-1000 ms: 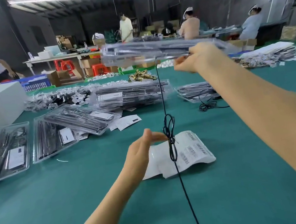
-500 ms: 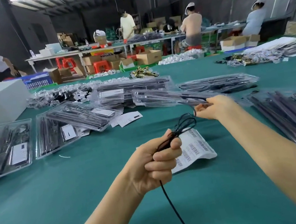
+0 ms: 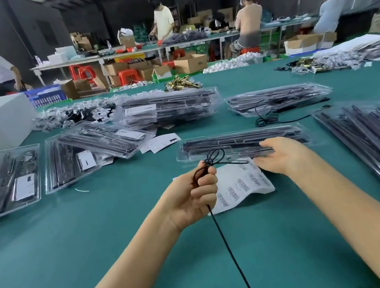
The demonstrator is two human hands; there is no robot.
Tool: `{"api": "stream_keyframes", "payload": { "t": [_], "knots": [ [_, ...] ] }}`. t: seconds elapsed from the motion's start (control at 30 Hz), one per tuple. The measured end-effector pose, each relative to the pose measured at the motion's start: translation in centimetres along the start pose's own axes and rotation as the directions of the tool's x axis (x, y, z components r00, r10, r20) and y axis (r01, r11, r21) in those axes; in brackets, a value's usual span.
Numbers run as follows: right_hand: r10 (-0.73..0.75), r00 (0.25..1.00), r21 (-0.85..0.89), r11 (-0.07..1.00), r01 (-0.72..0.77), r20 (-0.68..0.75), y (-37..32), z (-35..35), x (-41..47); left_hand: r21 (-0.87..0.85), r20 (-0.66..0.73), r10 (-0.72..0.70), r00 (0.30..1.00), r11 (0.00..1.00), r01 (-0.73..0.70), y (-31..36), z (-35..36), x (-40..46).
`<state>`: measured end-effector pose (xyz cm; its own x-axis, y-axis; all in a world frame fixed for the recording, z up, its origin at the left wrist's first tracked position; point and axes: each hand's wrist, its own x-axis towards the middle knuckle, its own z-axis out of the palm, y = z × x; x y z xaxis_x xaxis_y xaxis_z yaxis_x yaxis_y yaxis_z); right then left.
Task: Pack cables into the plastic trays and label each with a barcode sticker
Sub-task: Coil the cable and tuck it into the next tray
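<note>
Left hand (image 3: 193, 196) gripping black cable (image 3: 224, 234), loop above fist. Right hand (image 3: 278, 156) flat, fingers straight, on clear tray (image 3: 243, 142) on counter (image 3: 100, 243). Keep tray pinned, coil cable tight, seat fully before sticker sheet (image 3: 242, 185).

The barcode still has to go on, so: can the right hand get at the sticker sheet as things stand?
Probably yes. The right hand rests at the near edge of the plastic tray, right beside the sticker sheet, which lies uncovered on the table. Only the black cable gripped by the left hand crosses its left edge.
</note>
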<state>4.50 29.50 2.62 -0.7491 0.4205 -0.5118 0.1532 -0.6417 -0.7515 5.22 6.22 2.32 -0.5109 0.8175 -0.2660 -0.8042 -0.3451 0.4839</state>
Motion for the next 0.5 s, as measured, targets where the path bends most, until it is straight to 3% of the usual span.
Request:
{"api": "stream_keyframes", "payload": {
  "t": [0.03, 0.07, 0.1, 0.13, 0.17, 0.2, 0.23, 0.3, 0.37, 0.5],
  "knots": [
    [-0.107, 0.994, -0.225, 0.969, 0.099, -0.022, 0.1, -0.1, -0.8, 0.019, -0.007, 0.005, 1.000, 1.000, -0.005, 0.0, -0.2, 0.1],
    [-0.258, 0.966, -0.512, 0.832, 0.213, -0.018, 0.2, -0.2, -1.6, 0.061, -0.016, 0.013, 1.000, 0.998, -0.012, 0.0, -0.3, 0.1],
    [-0.379, 0.921, -0.748, 0.587, 0.311, 0.086, 0.4, -0.5, -2.5, 0.113, -0.025, 0.024, 0.999, 0.993, -0.021, 0.0, -0.4, 0.1],
    [-0.400, 0.888, -0.861, 0.344, 0.375, 0.227, 0.6, -0.5, -3.8, 0.164, -0.033, 0.032, 0.999, 0.986, -0.026, 0.0, -0.6, 0.1],
    [-0.285, 0.895, -0.890, 0.205, 0.408, 0.345, 0.8, -0.5, -4.9, 0.207, -0.039, 0.039, 0.998, 0.978, -0.030, 0.0, -0.8, 0.1],
    [-0.073, 0.900, -0.887, 0.154, 0.436, 0.430, 1.3, -0.3, -6.3, 0.247, -0.037, 0.047, 0.998, 0.968, -0.036, 0.0, -1.0, 0.1],
    [0.178, 0.863, -0.881, 0.114, 0.458, 0.472, 1.9, 0.0, -7.5, 0.288, -0.030, 0.055, 0.998, 0.957, -0.044, 0.1, -1.1, 0.1],
    [0.564, 0.677, -0.843, 0.064, 0.534, 0.472, 3.8, 0.5, -9.2, 0.367, -0.012, 0.071, 0.997, 0.928, -0.061, 0.3, -1.2, 0.0],
    [0.712, 0.507, -0.810, 0.149, 0.567, 0.486, 5.9, 0.8, -9.8, 0.410, 0.012, 0.065, 0.998, 0.910, -0.064, 0.5, -1.4, -0.1],
    [0.844, 0.240, -0.779, 0.284, 0.559, 0.480, 6.4, 1.9, -9.1, 0.463, 0.023, 0.024, 0.999, 0.886, -0.032, 0.6, -1.9, -0.3]
  ]
}}
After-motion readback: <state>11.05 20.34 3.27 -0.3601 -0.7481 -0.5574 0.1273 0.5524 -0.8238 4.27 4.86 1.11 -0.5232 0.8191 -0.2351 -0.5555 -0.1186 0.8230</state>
